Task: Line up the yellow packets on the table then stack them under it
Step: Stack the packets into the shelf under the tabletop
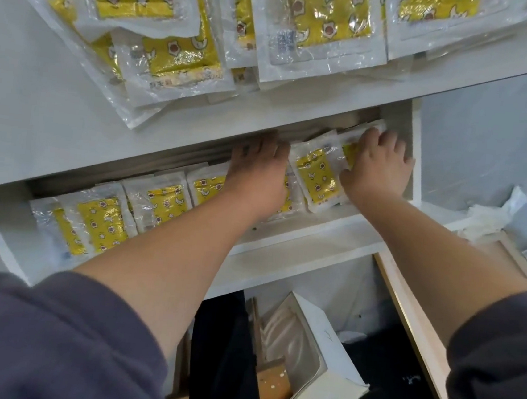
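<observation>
Several yellow packets (173,52) in clear plastic lie overlapping on the white table top (22,112). Under it, on a white shelf (300,235), more yellow packets (102,225) stand in a row leaning on one another. My left hand (258,173) lies flat on packets in the middle of that row. My right hand (378,165) presses with spread fingers on the packets at the right end, beside one tilted packet (317,175) between the two hands. Neither hand visibly grips a packet.
The shelf's right side wall (416,156) stands just right of my right hand. Below the shelf sit a white open box (321,349), dark fabric (224,356) and a wooden board (415,317). Crumpled white tissue (492,215) lies at the right.
</observation>
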The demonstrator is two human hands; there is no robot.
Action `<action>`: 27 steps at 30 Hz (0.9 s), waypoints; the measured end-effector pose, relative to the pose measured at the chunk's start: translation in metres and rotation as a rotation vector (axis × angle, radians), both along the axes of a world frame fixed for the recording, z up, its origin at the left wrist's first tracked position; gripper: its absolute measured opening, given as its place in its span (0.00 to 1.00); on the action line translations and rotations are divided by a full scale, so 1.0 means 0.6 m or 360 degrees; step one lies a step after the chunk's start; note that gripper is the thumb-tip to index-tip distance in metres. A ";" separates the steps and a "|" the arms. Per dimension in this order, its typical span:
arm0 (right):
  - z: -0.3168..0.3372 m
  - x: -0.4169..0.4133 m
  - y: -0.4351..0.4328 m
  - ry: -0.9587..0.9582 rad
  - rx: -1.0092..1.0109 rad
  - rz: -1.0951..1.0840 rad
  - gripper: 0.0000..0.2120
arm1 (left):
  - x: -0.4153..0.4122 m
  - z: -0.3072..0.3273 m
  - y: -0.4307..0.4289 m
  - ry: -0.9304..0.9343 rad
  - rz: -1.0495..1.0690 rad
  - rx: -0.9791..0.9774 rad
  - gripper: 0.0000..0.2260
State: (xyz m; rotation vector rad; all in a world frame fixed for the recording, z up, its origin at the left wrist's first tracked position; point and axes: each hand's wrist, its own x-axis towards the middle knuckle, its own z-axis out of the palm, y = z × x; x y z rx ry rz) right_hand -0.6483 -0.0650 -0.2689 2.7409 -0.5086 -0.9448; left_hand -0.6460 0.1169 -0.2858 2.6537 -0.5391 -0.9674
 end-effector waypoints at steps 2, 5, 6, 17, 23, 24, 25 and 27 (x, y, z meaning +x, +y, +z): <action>-0.003 0.005 -0.010 0.0015 0.0074 0.0196 0.32 | 0.007 -0.002 -0.015 0.0159 -0.0059 -0.0093 0.29; -0.004 0.004 -0.023 0.0239 0.0207 0.0224 0.33 | 0.006 0.004 -0.026 0.0244 -0.0091 -0.0066 0.27; -0.001 0.001 -0.023 0.0239 0.0200 0.0202 0.33 | 0.005 0.011 -0.024 0.0246 -0.0057 -0.0066 0.27; 0.163 -0.033 0.180 -0.0218 0.0918 -0.0230 0.14 | -0.012 0.252 0.142 0.0099 0.0746 -0.0621 0.05; 0.251 0.013 0.295 -0.0583 0.1205 -0.0333 0.10 | 0.087 0.286 0.217 0.0023 0.2040 -0.0604 0.16; 0.260 0.024 0.310 -0.0658 0.1260 -0.0261 0.12 | 0.109 0.277 0.226 0.0153 0.2259 -0.0636 0.20; 0.266 0.035 0.324 -0.0711 0.1304 -0.0176 0.14 | 0.130 0.265 0.234 0.0290 0.2447 -0.0690 0.22; 0.273 0.059 0.346 -0.0696 0.1329 -0.0061 0.20 | 0.166 0.248 0.244 0.0462 0.2630 -0.0759 0.25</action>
